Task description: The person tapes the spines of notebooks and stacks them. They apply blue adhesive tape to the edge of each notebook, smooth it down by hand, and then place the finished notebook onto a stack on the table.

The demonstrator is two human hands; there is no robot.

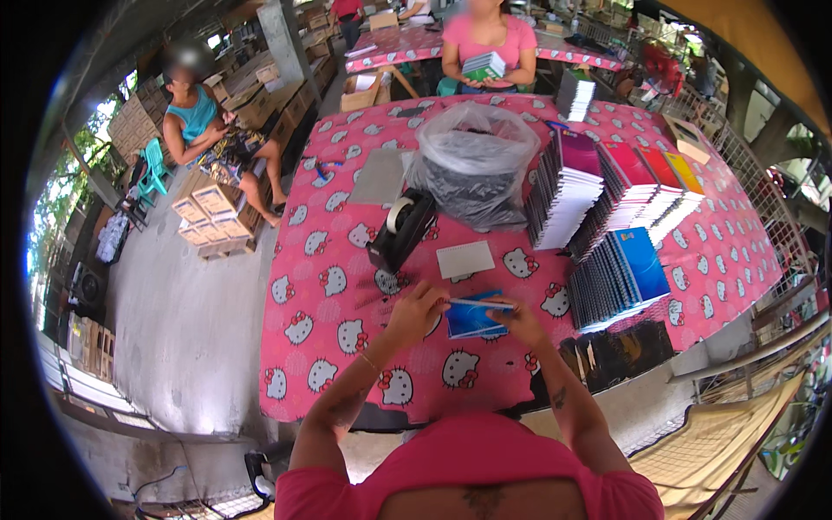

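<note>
A small blue notebook point(470, 322) lies before me on the pink table, its pale bound edge facing away from me. Another blue cover shows partly behind it. My left hand point(418, 314) pinches the left end of that pale edge, fingers closed. At the right end, my right hand point(523, 324) grips the notebook between thumb and fingers. Just beyond lies a pale grey card point(465, 259). A black tape dispenser point(404, 230) stands beyond my left hand. To the right of my right hand rises a stack of blue spiral notebooks point(617, 279).
Purple point(568, 192), red point(626, 178) and yellow notebook stacks point(686, 184) stand at the right. A clear plastic bag point(475, 165) of dark contents sits mid-table. Across the table, a person point(490, 48) holds notebooks; another person point(204, 130) sits at left near boxes point(211, 206).
</note>
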